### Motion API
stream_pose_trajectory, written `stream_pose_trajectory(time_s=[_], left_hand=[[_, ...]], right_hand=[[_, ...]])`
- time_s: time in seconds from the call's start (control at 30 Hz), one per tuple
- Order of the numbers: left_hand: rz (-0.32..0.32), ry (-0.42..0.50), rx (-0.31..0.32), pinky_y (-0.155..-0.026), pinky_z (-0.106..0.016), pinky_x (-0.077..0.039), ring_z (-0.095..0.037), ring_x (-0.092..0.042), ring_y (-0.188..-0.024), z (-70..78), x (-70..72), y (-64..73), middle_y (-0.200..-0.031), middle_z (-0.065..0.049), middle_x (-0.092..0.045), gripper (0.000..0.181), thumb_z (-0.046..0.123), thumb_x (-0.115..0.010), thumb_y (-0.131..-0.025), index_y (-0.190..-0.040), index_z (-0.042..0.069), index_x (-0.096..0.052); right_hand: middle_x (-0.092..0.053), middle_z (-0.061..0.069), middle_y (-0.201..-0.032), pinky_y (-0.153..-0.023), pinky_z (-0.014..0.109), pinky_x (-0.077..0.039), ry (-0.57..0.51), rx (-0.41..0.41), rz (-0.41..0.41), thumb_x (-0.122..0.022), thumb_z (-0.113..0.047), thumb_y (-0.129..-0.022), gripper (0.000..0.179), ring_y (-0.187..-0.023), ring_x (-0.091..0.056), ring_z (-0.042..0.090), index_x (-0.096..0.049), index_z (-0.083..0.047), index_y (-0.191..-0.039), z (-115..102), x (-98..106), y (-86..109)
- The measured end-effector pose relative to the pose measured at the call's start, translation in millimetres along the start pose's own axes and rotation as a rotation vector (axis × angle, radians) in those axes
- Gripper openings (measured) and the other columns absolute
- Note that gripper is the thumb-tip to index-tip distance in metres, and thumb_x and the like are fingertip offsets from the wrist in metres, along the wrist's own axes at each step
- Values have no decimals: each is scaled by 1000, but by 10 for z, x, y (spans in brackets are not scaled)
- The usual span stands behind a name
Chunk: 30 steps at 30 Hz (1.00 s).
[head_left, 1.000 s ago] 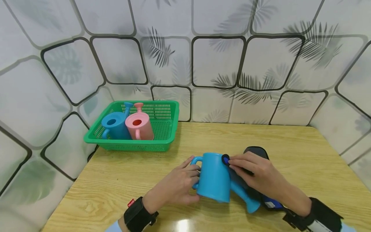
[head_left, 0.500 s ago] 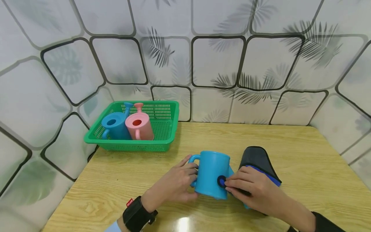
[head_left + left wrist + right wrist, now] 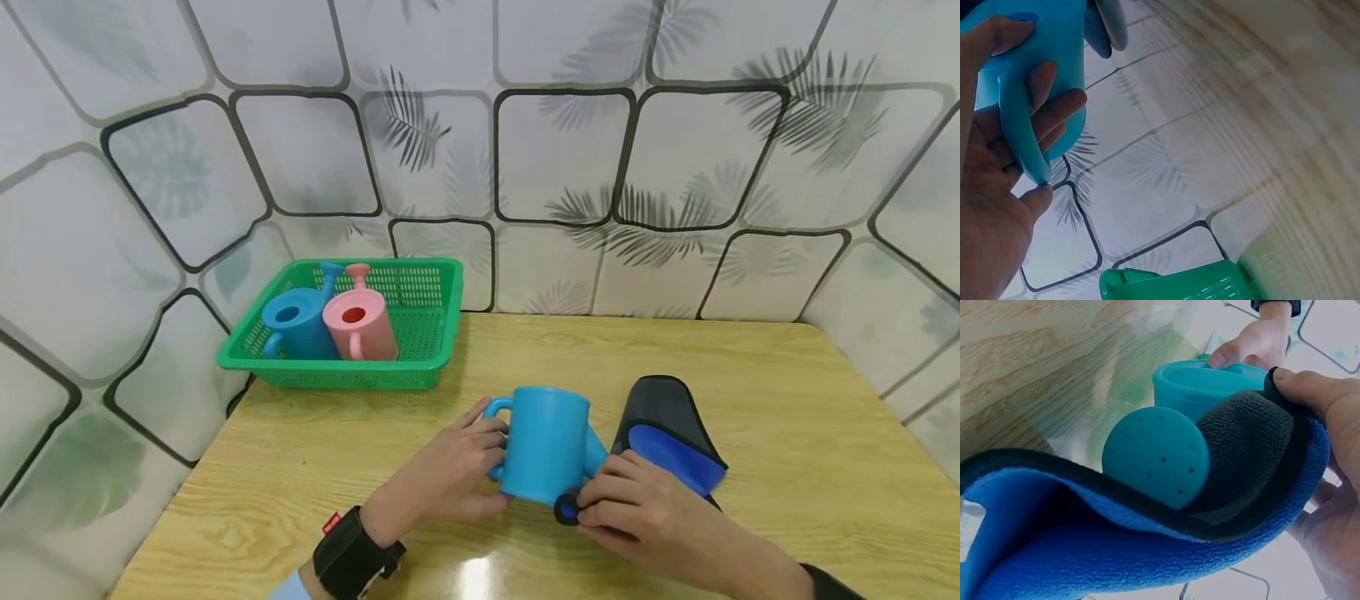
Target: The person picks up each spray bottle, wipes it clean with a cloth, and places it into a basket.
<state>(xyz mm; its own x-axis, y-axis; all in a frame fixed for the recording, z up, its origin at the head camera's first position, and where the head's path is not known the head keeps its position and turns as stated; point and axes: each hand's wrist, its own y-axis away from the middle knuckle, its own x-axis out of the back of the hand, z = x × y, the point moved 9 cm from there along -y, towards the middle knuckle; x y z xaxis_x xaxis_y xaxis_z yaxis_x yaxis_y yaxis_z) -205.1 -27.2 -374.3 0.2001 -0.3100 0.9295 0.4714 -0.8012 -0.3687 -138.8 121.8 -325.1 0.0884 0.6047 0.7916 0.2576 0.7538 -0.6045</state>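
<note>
A light-blue watering can (image 3: 543,442) is held in the middle near the table's front. My left hand (image 3: 457,467) grips it by its handle; the left wrist view shows fingers through the handle loop and the thumb on the can's body. Close by on the right, my right hand (image 3: 652,517) pinches a two-sided cloth, dark grey and blue (image 3: 663,408), with a rolled bit of it at the can's lower edge. In the right wrist view, the can's round sprinkler head (image 3: 1157,456) with small holes stands in front of the cloth (image 3: 1147,562), which sags beneath it.
A green plastic basket (image 3: 337,379) stands at the table's back left. Inside are a blue watering can (image 3: 300,333) and a pink watering can (image 3: 363,329). The wooden table (image 3: 247,500) meets a patterned wall covering at its far edge.
My right hand has slid the cloth down the can's side, from near the rim to the bottom. The can has shifted slightly left and up in view; my left hand keeps its grip.
</note>
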Motion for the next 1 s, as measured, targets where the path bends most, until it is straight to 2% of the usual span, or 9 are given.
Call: stream_pose_trajectory(time_s=[0.17, 0.5, 0.77, 1.0], left_hand=[[-4, 28, 3, -125, -51, -31, -15, -63, -116, -11, 9, 3, -99, 3, -75, 28, 39, -81, -80, -91, 14, -73], [-11, 26, -5, -125, -48, -31, -14, -63, -115, 30, 9, 9, -97, 4, -75, 26, 39, -80, -78, -85, 15, -71], [10, 14, -24, -125, -47, -32, -13, -63, -114, 76, 32, 8, -95, 5, -74, 25, 38, -81, -75, -82, 17, -69], [14, 41, -38, -126, -46, -31, -13, -64, -115, 94, 40, 2, -96, 5, -74, 24, 36, -81, -74, -81, 17, -68]], right_hand=[[-68, -13, -97, -82, 17, -45, 15, -20, -9, -54, -36, -105, 25, -90, -56, 3, -72, -25, -93, 28, 9, 2], [-72, -6, -99, -78, 16, -48, -17, 56, 96, -59, -29, -104, 21, -89, -60, 8, -75, -17, -99, 104, 154, 1], [-71, -1, -98, -82, 12, -51, -24, -29, 144, -59, -31, -104, 24, -89, -65, 11, -76, -14, -98, 364, 270, 58], [-73, -1, -98, -79, 11, -54, 103, -148, 144, -49, -40, -107, 41, -86, -71, 14, -77, -12, -97, 659, 380, 159]])
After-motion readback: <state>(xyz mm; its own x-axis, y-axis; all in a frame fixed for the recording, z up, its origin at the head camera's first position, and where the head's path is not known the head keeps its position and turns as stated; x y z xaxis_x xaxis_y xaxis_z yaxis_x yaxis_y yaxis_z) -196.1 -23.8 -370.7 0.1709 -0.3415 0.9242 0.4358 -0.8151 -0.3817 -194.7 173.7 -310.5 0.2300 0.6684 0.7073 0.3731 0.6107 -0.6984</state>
